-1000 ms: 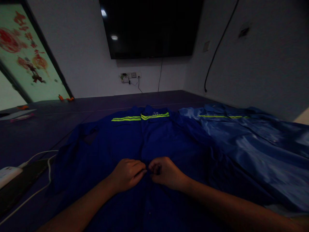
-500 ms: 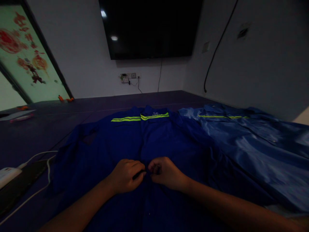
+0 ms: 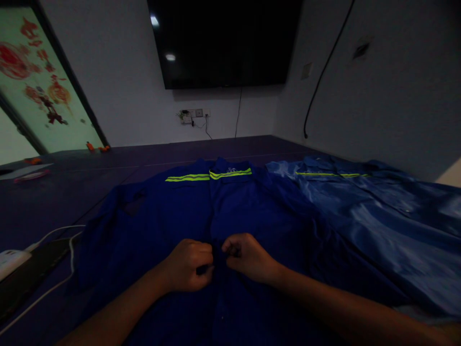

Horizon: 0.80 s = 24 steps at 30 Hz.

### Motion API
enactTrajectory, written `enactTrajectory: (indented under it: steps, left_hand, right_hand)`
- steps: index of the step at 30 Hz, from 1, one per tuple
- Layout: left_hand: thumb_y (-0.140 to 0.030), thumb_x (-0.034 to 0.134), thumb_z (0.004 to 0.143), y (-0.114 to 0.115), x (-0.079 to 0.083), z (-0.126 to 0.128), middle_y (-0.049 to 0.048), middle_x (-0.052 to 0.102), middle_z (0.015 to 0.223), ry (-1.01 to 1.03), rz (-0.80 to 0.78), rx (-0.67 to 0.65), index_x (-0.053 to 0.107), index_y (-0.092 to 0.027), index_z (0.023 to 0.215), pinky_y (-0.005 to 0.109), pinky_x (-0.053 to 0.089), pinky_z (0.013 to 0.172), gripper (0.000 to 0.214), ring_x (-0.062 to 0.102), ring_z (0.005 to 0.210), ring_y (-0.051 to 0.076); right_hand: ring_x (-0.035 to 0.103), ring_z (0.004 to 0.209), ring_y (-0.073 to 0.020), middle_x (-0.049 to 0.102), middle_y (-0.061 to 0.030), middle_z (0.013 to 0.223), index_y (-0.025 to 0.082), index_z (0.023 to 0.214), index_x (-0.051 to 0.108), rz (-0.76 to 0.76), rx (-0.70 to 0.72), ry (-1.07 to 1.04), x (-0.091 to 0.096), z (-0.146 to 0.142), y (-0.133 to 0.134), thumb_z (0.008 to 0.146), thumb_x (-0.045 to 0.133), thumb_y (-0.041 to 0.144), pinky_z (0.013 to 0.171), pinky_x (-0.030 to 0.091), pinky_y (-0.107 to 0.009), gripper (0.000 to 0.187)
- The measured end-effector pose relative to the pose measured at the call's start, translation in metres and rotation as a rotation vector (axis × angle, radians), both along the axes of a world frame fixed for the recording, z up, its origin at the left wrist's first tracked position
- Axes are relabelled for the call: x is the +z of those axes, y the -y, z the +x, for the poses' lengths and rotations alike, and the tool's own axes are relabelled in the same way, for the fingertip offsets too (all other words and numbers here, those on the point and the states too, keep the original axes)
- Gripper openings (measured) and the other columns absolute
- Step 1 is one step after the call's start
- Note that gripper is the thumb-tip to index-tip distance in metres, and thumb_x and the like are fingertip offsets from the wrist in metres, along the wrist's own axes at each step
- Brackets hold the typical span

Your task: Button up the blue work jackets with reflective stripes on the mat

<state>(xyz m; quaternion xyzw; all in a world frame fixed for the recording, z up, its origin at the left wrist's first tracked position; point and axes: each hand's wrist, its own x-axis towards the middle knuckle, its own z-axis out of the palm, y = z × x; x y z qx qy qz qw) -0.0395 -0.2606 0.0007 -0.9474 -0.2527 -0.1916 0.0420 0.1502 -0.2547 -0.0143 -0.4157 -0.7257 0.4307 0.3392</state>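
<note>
A dark blue work jacket (image 3: 180,211) with yellow-green stripes across the chest lies spread out, front side up, its collar away from me. At its front opening, about mid-length, my left hand (image 3: 190,264) is closed with curled fingers on the left edge. Just to the right of the opening, my right hand (image 3: 250,257) pinches the cloth between thumb and fingers. A narrow gap separates the two hands. The dim light hides the fingertips and any button between them.
A second, lighter blue jacket (image 3: 360,216) lies to the right, partly under the near jacket's sleeve. On the left are a white power strip (image 3: 14,262) with cables and a dark flat board (image 3: 39,274). A large television (image 3: 226,43) hangs on the back wall.
My left hand has shifted slightly left, and its thumb has dropped a little from the fingers. The right hand has hardly moved. Both jackets lie as before.
</note>
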Motion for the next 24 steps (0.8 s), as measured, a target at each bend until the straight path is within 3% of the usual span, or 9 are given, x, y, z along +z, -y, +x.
enactTrajectory:
  steps: [3,6,10,14,19,24]
  left_hand:
    - [-0.014,0.047,0.064,-0.001,0.001,-0.002,-0.0032,0.046,0.052,0.023,-0.05,0.035,0.046,-0.017,0.055,0.02,0.026,0.046,0.009,0.042,0.048,0.007]
    - [-0.017,0.048,0.066,0.001,0.004,-0.001,-0.0042,0.04,0.049,0.115,-0.15,0.1,0.04,-0.017,0.051,0.02,0.024,0.045,0.017,0.036,0.045,0.006]
    - [-0.041,0.051,0.074,0.009,0.01,0.005,-0.006,0.031,0.045,0.302,-0.533,0.094,0.033,-0.017,0.048,0.019,0.021,0.042,0.04,0.03,0.042,0.004]
    - [-0.058,0.055,0.066,0.017,0.012,0.013,-0.0067,0.032,0.045,0.26,-0.845,0.11,0.046,-0.015,0.053,0.019,0.02,0.041,0.045,0.029,0.043,0.005]
    - [-0.049,0.061,0.065,0.021,0.017,0.023,-0.0065,0.038,0.047,0.114,-0.891,0.264,0.044,-0.015,0.051,0.019,0.021,0.043,0.041,0.033,0.046,0.005]
    - [-0.044,0.056,0.069,0.005,0.033,0.031,-0.0069,0.037,0.048,0.152,-0.821,0.394,0.04,-0.015,0.05,0.02,0.021,0.045,0.038,0.033,0.047,0.006]
  right_hand:
    - [0.043,0.045,-0.0053,0.05,0.0057,0.052,0.016,0.065,0.055,-0.064,-0.057,-0.108,0.003,-0.001,0.001,0.056,0.046,0.003,0.04,0.03,-0.015,0.018]
    - [0.04,0.04,-0.0043,0.047,0.0068,0.049,0.016,0.065,0.051,-0.116,-0.131,-0.23,0.005,-0.002,0.001,0.057,0.044,0.005,0.037,0.028,-0.015,0.015]
    - [0.04,0.038,-0.0045,0.047,0.0068,0.05,0.017,0.066,0.049,-0.094,-0.188,-0.336,0.006,-0.001,-0.001,0.058,0.047,0.009,0.036,0.028,-0.016,0.012]
    - [0.045,0.044,-0.0062,0.05,0.0053,0.054,0.017,0.07,0.051,-0.029,-0.23,-0.347,0.004,0.0,-0.002,0.061,0.051,0.012,0.04,0.032,-0.017,0.011]
    - [0.049,0.05,-0.0078,0.053,0.0035,0.057,0.017,0.072,0.054,0.083,-0.224,-0.281,0.005,0.0,-0.006,0.064,0.05,0.012,0.046,0.037,-0.018,0.01]
    - [0.054,0.054,-0.0099,0.056,0.0018,0.06,0.016,0.075,0.056,0.195,-0.276,-0.227,0.029,0.002,-0.028,0.068,0.049,0.013,0.051,0.041,-0.02,0.01]
